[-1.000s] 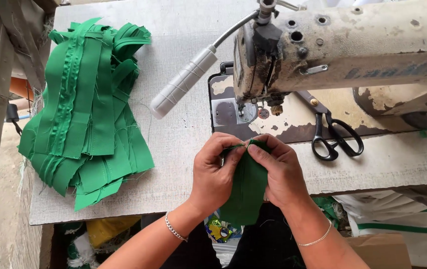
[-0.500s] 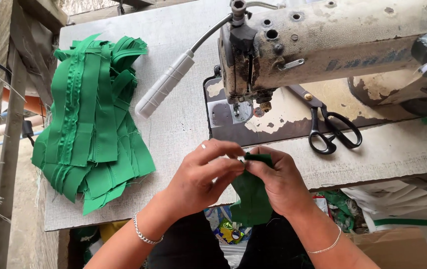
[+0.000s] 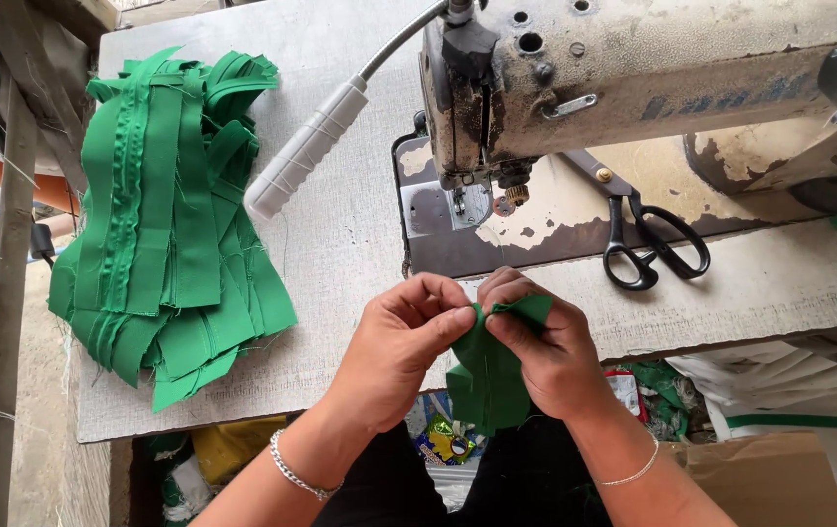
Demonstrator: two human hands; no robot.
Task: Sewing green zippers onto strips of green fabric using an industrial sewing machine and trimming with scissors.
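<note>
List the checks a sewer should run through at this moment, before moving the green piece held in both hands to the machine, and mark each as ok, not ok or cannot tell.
1. Both hands grip the piece: left hand and right hand pinch the top edge of the green fabric piece. Ok.
2. Edge fold aligned: hidden by the fingertips. Cannot tell.
3. Bed under the presser foot free of cloth. Ok.
4. Scissors lie closed, beside the needle area, off the feed path. Ok.
5. Stack of green strips sits apart on the table. Ok.
6. Needle threaded: too small to see. Cannot tell.
</note>
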